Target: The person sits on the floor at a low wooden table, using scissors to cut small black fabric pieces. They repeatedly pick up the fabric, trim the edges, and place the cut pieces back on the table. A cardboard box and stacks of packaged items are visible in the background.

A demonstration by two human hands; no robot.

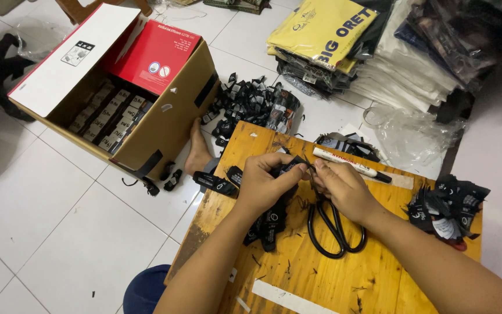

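Dozens of loose black labels around, so mix-ups are the main risk. Cardboard box (164, 125) on the floor holds sorted rows; a strip (216, 184) overhangs the worktop (321, 279) left edge and could slide off. Left hand (265, 183) grip is clamped on a black label (293, 164) above mid-worktop; right hand (344, 189) pinches the same label's end, so a tug may fray it. Scissors (332, 229) lie under the right wrist, a snag risk. Marker (350, 164) could roll. Right-edge label pile (445, 209) sits close to falling.

Wooden board (344, 279) — black scissors (332, 232), white marker (350, 164), black label heaps (445, 209) on top.
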